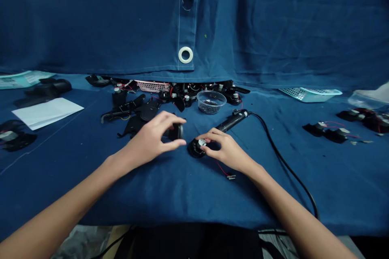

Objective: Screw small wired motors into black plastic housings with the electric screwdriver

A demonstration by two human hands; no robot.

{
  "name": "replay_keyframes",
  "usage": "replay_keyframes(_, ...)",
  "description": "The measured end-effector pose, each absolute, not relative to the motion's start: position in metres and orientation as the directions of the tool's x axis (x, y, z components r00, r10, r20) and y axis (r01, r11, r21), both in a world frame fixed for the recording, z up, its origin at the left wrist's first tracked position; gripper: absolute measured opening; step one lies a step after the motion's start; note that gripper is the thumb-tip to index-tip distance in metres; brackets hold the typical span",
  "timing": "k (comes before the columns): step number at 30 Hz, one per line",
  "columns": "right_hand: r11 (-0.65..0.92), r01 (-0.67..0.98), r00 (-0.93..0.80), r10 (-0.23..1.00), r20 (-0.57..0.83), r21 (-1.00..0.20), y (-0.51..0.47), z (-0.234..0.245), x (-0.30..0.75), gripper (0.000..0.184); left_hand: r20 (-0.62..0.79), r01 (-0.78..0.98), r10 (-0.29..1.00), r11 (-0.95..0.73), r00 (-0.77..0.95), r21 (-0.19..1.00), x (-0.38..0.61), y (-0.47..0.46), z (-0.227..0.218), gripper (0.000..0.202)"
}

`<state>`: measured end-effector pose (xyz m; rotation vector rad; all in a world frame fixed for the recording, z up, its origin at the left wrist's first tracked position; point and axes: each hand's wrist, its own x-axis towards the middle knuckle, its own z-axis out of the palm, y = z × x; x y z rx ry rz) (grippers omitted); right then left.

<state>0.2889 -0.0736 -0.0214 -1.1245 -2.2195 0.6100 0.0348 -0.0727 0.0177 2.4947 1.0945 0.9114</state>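
My left hand (154,135) is raised over the cloth, its thumb and fingers curled round a small black plastic part (175,132), slightly blurred. To its right, my right hand (226,149) pinches a small white-capped motor (201,143), which sits at a round black housing (194,149) resting on the cloth. A thin red wire (222,168) runs from under this hand to a small connector (231,177). Just beyond the right hand lies a black electric screwdriver (233,120), its near end hidden by the fingers.
A clear tub (212,101) holds small dark screws. Black parts (133,109) and a pink basket (153,85) lie behind my left hand. A teal basket (313,94) and more motor parts (330,131) are at right; white paper (47,112) at left. A black cable (282,162) curves along the right.
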Motion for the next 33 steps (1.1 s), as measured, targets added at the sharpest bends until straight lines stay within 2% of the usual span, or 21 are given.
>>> replay_keyframes(1,0.544,0.568,-0.485,0.828,0.284,-0.617,-0.074,-0.021,0.289,0.025,0.473,0.502,0.775,-0.632,0.419,0.59,0.033,-0.074,0.019,0.044)
replay_keyframes(3,0.545,0.573,-0.486,0.828,0.281,-0.612,-0.074,-0.022,0.29,0.026,0.443,0.319,0.853,-0.516,0.274,0.795,0.029,-0.076,0.014,0.044)
replay_keyframes(5,0.549,0.581,-0.487,0.826,0.284,-0.601,-0.074,-0.023,0.289,0.026,0.322,0.17,0.905,-0.376,0.278,0.911,0.021,-0.08,-0.001,0.044)
replay_keyframes(7,0.559,0.592,-0.485,0.822,0.297,-0.58,-0.073,-0.024,0.289,0.026,0.178,0.172,0.919,-0.251,0.353,0.953,0.01,-0.084,-0.019,0.044)
replay_keyframes(10,0.57,0.611,-0.484,0.818,0.31,-0.549,-0.073,-0.025,0.288,0.024,0.084,0.389,0.915,-0.25,0.396,0.887,-0.007,-0.092,-0.037,0.048)
replay_keyframes(13,0.577,0.617,-0.489,0.814,0.315,-0.534,-0.073,-0.025,0.287,0.024,0.066,0.63,0.9,-0.352,0.431,0.692,-0.01,-0.097,-0.038,0.054)
replay_keyframes(16,0.576,0.6,-0.481,0.814,0.325,-0.555,-0.073,-0.026,0.285,0.024,0.101,0.729,0.881,-0.442,0.462,0.522,0.003,-0.096,-0.036,0.063)
replay_keyframes(18,0.574,0.574,-0.48,0.814,0.328,-0.585,-0.072,-0.027,0.284,0.023,0.142,0.739,0.851,-0.513,0.506,0.438,0.016,-0.093,-0.036,0.062)
replay_keyframes(20,0.576,0.546,-0.485,0.809,0.331,-0.609,-0.071,-0.028,0.285,0.024,0.196,0.725,0.82,-0.568,0.537,0.389,0.025,-0.09,-0.035,0.052)
replay_keyframes(25,0.555,0.499,-0.485,0.815,0.317,-0.665,-0.064,-0.033,0.289,0.024,0.342,0.645,0.768,-0.64,0.541,0.417,0.033,-0.086,-0.023,0.043)
replay_keyframes(29,0.464,0.429,-0.451,0.853,0.261,-0.775,-0.058,-0.039,0.29,0.022,0.319,0.575,0.689,-0.722,0.651,0.384,0.04,-0.082,-0.02,0.042)
replay_keyframes(33,0.445,0.4,-0.453,0.856,0.249,-0.801,-0.057,-0.041,0.291,0.021,0.289,0.575,0.679,-0.729,0.674,0.371,0.047,-0.075,-0.027,0.04)
